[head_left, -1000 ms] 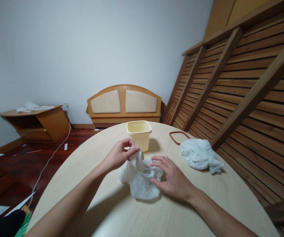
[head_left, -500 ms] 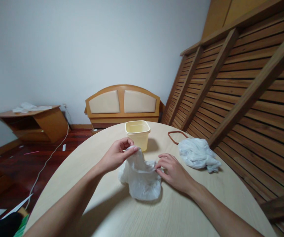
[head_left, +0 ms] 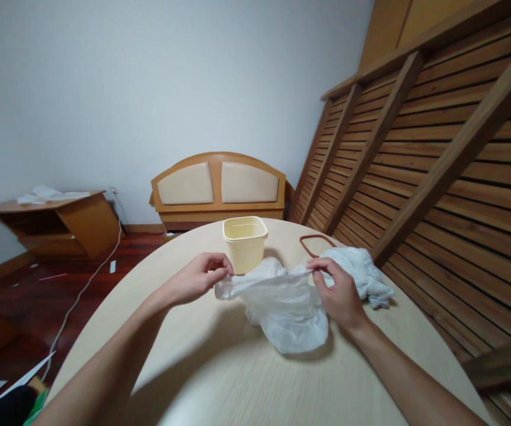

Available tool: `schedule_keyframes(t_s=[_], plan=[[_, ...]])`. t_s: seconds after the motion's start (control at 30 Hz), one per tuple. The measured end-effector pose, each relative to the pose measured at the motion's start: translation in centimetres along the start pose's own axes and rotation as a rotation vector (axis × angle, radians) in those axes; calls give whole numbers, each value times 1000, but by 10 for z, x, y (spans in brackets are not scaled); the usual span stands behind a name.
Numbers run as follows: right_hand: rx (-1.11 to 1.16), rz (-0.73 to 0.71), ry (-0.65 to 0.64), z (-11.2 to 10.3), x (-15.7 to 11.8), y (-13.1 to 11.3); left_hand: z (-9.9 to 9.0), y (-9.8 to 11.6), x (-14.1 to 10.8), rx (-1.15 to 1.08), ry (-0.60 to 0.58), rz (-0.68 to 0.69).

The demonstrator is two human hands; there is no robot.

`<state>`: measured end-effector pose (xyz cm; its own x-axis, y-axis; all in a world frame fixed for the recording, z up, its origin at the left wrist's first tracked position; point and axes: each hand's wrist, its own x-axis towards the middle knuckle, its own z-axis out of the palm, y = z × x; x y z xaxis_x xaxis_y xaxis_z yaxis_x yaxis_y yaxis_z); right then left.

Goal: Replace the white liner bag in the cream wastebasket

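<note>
A thin white plastic bag (head_left: 288, 307) is stretched sideways between my two hands, its lower part hanging crumpled just over the table. My left hand (head_left: 204, 277) pinches one end of its edge, fingers closed. At the other end, my right hand (head_left: 336, 290) grips the edge between thumb and fingers. Behind the bag stands a pale yellow square plastic bin (head_left: 245, 245), upright, with its top uncovered and its lower front partly hidden by the bag.
A brown rounded-square ring (head_left: 313, 238) and a second crumpled white plastic bag (head_left: 362, 272) lie on the right of the round wooden table (head_left: 202, 373). A slatted wooden frame (head_left: 437, 177) leans along the right side. A low cabinet (head_left: 60, 228) stands at the left wall.
My hands have moved apart, pulling the bag's edge wider. The right hand has shifted right and up, and the bag's body has swung to the right.
</note>
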<state>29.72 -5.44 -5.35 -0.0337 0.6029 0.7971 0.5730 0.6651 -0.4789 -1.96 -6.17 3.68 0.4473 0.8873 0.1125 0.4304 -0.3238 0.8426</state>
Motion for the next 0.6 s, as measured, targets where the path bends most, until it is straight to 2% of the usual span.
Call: schedule_keyframes(t_s=[0.07, 0.13, 0.27, 0.33, 0.43, 0.6], plan=[[7, -98, -18, -2, 2, -6, 1, 2, -2, 94, -58, -4], [16, -194, -42, -2, 4, -14, 5, 3, -2, 137, -64, 10], [61, -344, -108, 0, 4, -28, 24, 3, -3, 116, -70, 147], [74, -404, -145, 1, 2, -32, 37, 3, -3, 109, -117, 215], [75, -465, -179, 1, 0, -37, 55, 5, -5, 136, -164, 279], [98, -485, -177, 1, 0, -40, 75, 5, -5, 218, -180, 426]])
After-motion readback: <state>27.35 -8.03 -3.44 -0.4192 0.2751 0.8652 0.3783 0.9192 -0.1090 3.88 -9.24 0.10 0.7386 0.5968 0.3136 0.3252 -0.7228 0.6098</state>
